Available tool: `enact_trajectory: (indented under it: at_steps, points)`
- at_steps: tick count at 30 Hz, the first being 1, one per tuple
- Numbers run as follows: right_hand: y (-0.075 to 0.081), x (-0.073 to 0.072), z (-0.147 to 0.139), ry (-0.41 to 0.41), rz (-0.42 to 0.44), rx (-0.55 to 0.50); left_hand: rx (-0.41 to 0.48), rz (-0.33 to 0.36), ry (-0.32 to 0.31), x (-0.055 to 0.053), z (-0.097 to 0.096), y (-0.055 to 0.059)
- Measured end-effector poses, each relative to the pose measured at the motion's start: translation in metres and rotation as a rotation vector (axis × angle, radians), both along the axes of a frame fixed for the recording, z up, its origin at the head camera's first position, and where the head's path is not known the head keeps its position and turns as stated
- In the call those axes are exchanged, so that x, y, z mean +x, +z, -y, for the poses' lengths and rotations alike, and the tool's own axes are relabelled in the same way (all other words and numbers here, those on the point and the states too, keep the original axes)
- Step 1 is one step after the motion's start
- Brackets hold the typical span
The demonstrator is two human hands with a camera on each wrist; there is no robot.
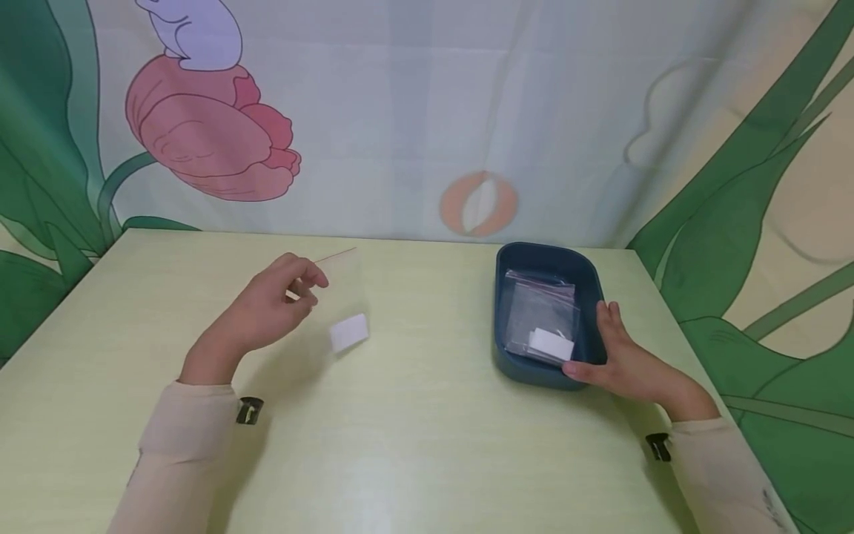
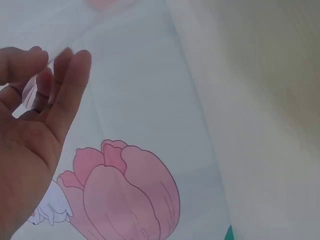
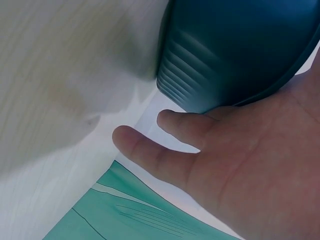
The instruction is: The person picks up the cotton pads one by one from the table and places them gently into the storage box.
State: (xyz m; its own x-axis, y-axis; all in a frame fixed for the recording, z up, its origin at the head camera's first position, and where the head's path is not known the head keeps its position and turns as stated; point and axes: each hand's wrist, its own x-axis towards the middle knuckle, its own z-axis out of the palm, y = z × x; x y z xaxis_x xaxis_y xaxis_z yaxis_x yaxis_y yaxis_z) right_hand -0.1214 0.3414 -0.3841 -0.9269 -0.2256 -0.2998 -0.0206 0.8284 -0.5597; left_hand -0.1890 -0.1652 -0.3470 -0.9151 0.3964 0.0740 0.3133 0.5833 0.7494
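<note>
My left hand (image 1: 276, 300) pinches a clear zip-lock bag (image 1: 345, 285) near its red-lined edge, above the table's left half. A small white rectangular piece (image 1: 349, 333) shows at the bottom of the hanging bag. In the left wrist view the clear film (image 2: 30, 95) is only partly visible between the fingers. My right hand (image 1: 627, 365) rests against the right side of a dark blue bin (image 1: 534, 376), thumb at its front corner and fingers fairly straight along the wall. Inside the bin lie clear zip-lock bags (image 1: 539, 315) with a white piece (image 1: 551, 344).
The pale table (image 1: 414, 445) ends at a light curtain (image 1: 373, 148) printed with a pink flower (image 1: 207, 133). Green printed leaves (image 1: 734, 222) flank the right edge. A small black clip (image 1: 250, 410) hangs at the left cuff, another (image 1: 658, 446) at the right.
</note>
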Motion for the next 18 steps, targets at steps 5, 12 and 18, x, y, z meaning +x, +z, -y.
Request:
enact_trajectory:
  at_steps: [5, 12, 18]
  points:
    - [0.000, 0.000, 0.000, -0.007, 0.004, -0.003, 0.076, -0.098, 0.015, 0.003, -0.004, 0.005]
    - [-0.001, 0.000, 0.000, -0.011, 0.004, -0.001, 0.078, -0.110, 0.016, 0.007, -0.009, 0.011]
    - [-0.001, -0.002, 0.000, -0.008, 0.004, -0.001, 0.063, -0.080, -0.014, 0.010, -0.013, 0.015]
